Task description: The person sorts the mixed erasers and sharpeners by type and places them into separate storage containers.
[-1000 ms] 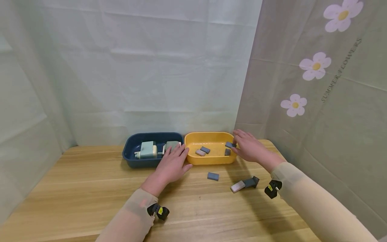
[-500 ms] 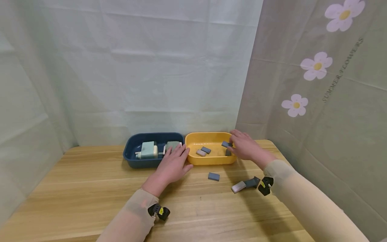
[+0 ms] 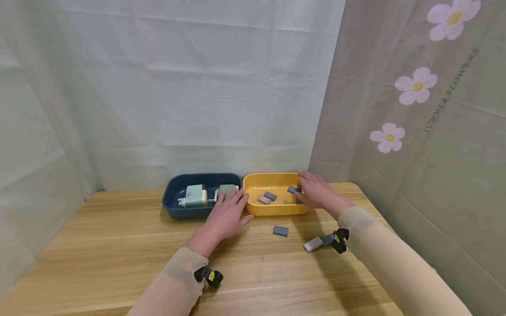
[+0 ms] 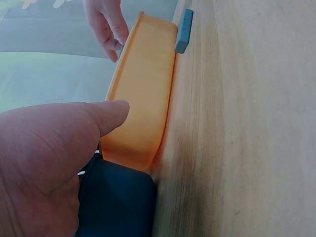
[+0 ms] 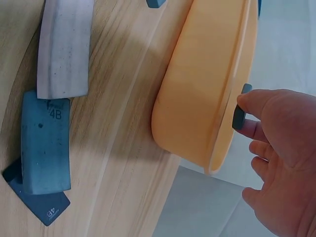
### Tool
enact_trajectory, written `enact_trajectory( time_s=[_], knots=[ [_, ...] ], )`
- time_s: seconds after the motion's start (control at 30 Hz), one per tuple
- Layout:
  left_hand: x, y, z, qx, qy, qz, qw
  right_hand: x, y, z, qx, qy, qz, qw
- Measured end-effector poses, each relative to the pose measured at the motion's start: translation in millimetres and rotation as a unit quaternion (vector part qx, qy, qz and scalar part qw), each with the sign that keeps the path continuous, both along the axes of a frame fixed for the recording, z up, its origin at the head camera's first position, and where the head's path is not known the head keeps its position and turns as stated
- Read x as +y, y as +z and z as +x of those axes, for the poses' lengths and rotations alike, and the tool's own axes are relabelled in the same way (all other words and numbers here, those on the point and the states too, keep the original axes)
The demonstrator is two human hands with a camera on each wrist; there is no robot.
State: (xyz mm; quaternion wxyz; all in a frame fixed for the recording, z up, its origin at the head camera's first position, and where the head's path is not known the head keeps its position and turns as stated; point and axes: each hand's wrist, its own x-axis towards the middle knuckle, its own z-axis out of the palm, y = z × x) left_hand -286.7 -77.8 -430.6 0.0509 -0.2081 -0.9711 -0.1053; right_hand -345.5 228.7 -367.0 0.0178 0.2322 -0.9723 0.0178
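Note:
My right hand (image 3: 316,191) pinches a dark blue-grey eraser (image 5: 240,116) between thumb and finger, over the right end of the yellow bin (image 3: 276,210). Inside that bin lie a pale eraser (image 3: 264,199) and a dark one (image 3: 270,196); another dark piece is partly hidden by my right hand. My left hand (image 3: 225,217) rests with its fingers extended across the adjoining rims of the navy bin (image 3: 186,213) and the yellow bin, its thumb toward the yellow wall in the left wrist view. The navy bin holds a pale-blue pencil sharpener (image 3: 193,196) and a grey-green boxy item (image 3: 226,190), partly covered by my left hand.
On the wooden table (image 3: 118,254), a blue-grey eraser (image 3: 280,231) lies before the yellow bin. Farther right are a pale eraser (image 5: 64,49), a blue-grey eraser marked 4B (image 5: 47,143) and a darker one (image 5: 47,205) partly under it. Curtains stand behind and beside the table.
My right hand has moved left over the yellow bin, carrying the pinched eraser farther in from the right end. My left hand has stayed in place.

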Motion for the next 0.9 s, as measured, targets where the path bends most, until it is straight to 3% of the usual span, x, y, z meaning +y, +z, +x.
enact_trajectory(
  time_s=[0.5, 0.9],
  knots=[
    [2, -1.1, 1.6, 0.002, -0.001, 0.001, 1.0000, -7, -11.3, -6.3, -0.025, -0.002, 0.005, 1.000],
    [2, 0.8, 1.6, 0.005, 0.006, -0.007, 0.9999, -11, -13.8, -9.3, -0.018, -0.003, -0.009, 1.000]
  ],
)
